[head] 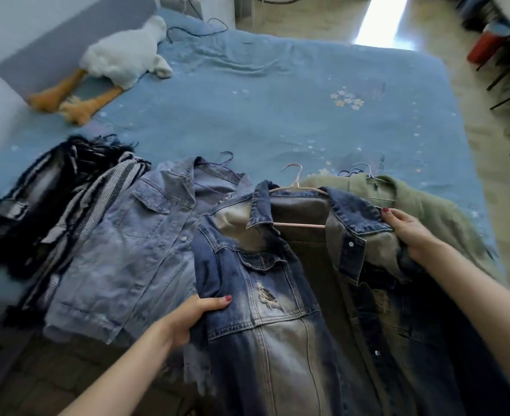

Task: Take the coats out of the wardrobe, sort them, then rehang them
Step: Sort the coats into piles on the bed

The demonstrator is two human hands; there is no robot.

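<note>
Fingers of left hand (pixel 192 318) and right hand (pixel 410 232) curled on dark denim jacket (pixel 277 310), gripping side edge and collar. Pink hanger (pixel 296 205) inside, over bed (pixel 247 115), between pale denim jacket (pixel 133 244) and green coat (pixel 422 205).

bed (pixel 277 94) with blue sheet; lying on it: far left, plush goose (pixel 118 60); near left, striped scarf (pixel 67 187), pale denim jacket (pixel 133 241); near right, green jacket (pixel 422 205).
</note>
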